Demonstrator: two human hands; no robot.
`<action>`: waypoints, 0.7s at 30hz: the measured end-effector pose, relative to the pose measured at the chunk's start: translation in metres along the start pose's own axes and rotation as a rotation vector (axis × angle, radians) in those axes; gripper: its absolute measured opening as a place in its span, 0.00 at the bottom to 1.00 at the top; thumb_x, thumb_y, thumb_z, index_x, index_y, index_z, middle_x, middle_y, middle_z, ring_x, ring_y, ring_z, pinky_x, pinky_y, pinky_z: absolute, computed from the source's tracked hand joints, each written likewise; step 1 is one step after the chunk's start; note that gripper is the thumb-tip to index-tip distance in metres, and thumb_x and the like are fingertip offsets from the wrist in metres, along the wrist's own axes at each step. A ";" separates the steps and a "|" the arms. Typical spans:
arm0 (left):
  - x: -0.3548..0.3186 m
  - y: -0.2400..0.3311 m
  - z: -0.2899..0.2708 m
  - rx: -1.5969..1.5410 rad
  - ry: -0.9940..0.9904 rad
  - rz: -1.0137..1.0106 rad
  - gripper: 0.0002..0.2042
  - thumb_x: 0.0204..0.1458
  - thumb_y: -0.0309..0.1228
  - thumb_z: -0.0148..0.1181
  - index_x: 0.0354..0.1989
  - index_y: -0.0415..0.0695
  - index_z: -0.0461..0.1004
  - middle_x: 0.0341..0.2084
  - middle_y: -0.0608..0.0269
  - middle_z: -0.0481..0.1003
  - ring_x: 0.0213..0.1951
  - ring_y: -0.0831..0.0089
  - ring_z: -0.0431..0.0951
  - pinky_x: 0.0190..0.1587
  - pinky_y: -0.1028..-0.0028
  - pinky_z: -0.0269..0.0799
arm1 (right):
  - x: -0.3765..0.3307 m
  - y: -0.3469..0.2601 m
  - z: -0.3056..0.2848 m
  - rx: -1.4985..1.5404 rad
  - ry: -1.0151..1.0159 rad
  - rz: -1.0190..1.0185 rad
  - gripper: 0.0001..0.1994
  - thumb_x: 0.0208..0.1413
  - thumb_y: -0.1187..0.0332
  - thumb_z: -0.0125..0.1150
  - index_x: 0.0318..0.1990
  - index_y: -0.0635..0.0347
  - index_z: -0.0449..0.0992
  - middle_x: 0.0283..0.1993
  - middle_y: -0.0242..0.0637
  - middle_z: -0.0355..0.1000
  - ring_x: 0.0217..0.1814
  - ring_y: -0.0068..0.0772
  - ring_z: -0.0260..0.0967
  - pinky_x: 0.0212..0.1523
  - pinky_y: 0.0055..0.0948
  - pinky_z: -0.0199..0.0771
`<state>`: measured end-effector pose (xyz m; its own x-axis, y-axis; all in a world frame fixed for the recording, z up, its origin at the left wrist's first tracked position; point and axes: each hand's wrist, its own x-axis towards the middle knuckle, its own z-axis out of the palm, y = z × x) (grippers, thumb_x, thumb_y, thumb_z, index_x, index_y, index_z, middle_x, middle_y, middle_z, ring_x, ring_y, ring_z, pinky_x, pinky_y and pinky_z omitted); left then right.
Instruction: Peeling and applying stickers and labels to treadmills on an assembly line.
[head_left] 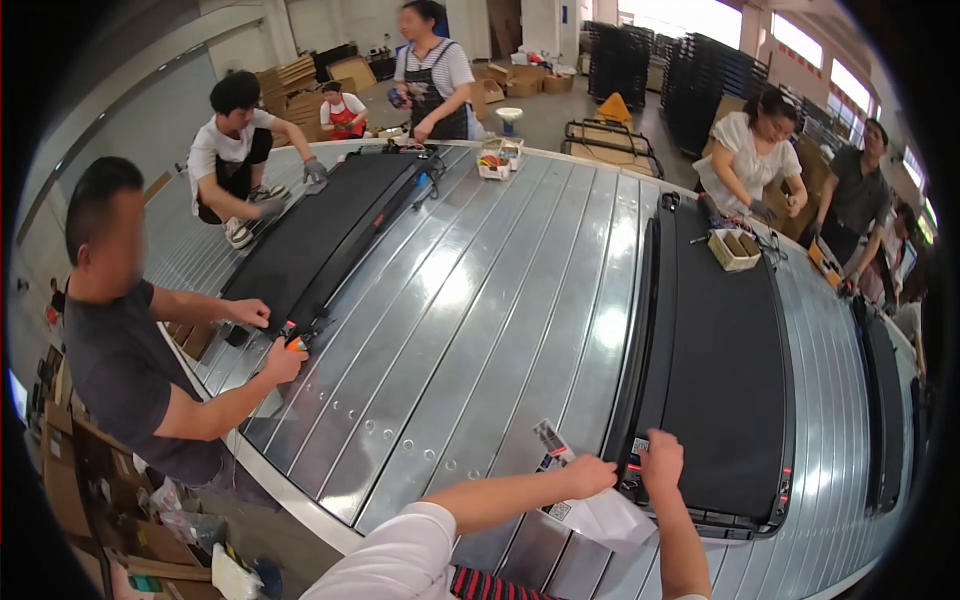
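Note:
My left hand (592, 476) is closed in a pinch at the near left corner of a long black panel (722, 380). Whatever is between its fingertips is too small to make out. Under that hand lies a white sheet of labels (608, 522), its lower part bent up toward me. My right hand (661, 462) has its fingers curled together just above the same corner. What they hold, if anything, is hidden. Beside it, a small printed label (634, 466) shows on the corner. The panel lies flat, with a dark rail along its left side.
Ribbed metal tabletop (470, 300) spreads between the panels. At left, a person in a dark shirt (120, 350) handles another black panel (330, 225), where a second person crouches. A parts box (734, 249) stands on my panel's far end. Several people work farther off.

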<state>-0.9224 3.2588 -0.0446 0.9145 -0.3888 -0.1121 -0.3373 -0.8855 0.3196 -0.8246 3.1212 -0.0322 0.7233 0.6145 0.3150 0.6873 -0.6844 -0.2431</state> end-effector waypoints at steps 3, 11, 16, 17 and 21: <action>-0.056 -0.004 -0.018 -0.071 -0.039 -0.004 0.06 0.42 0.30 0.49 0.27 0.44 0.69 0.24 0.55 0.71 0.29 0.56 0.74 0.28 0.59 0.68 | -0.020 -0.004 0.016 -0.025 -0.004 -0.230 0.09 0.40 0.75 0.50 0.33 0.62 0.68 0.37 0.44 0.68 0.42 0.44 0.64 0.42 0.38 0.61; -0.227 0.021 -0.054 -0.579 0.130 -0.278 0.08 0.48 0.37 0.49 0.29 0.47 0.65 0.19 0.53 0.69 0.27 0.52 0.70 0.26 0.58 0.63 | -0.020 -0.029 0.007 -0.091 -0.241 -0.060 0.24 0.44 0.63 0.56 0.45 0.72 0.61 0.47 0.51 0.64 0.52 0.46 0.58 0.52 0.38 0.55; -0.267 0.066 -0.032 -0.623 0.255 -0.347 0.09 0.49 0.40 0.48 0.30 0.48 0.64 0.19 0.53 0.69 0.25 0.52 0.69 0.25 0.58 0.63 | -0.013 -0.020 0.026 -0.240 -0.261 0.032 0.27 0.47 0.60 0.53 0.50 0.72 0.58 0.51 0.51 0.61 0.56 0.44 0.55 0.56 0.37 0.51; -0.274 0.074 -0.030 -0.644 0.267 -0.341 0.09 0.50 0.40 0.47 0.30 0.48 0.64 0.20 0.54 0.70 0.24 0.52 0.70 0.25 0.58 0.63 | -0.012 -0.020 0.029 -0.248 -0.262 0.025 0.27 0.48 0.60 0.52 0.51 0.72 0.57 0.51 0.50 0.61 0.56 0.44 0.55 0.56 0.37 0.51; -0.309 0.103 -0.013 -0.599 0.464 -0.436 0.09 0.50 0.41 0.47 0.31 0.50 0.65 0.20 0.55 0.70 0.24 0.53 0.70 0.25 0.60 0.63 | -0.011 -0.031 0.029 -0.251 -0.244 -0.065 0.25 0.47 0.61 0.53 0.48 0.71 0.59 0.49 0.50 0.62 0.55 0.45 0.56 0.54 0.37 0.55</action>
<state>-1.2370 3.2914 0.0354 0.9773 0.2117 0.0130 0.1190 -0.5980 0.7926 -0.8518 3.1470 -0.0552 0.6939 0.7148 0.0870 0.7167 -0.6973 0.0128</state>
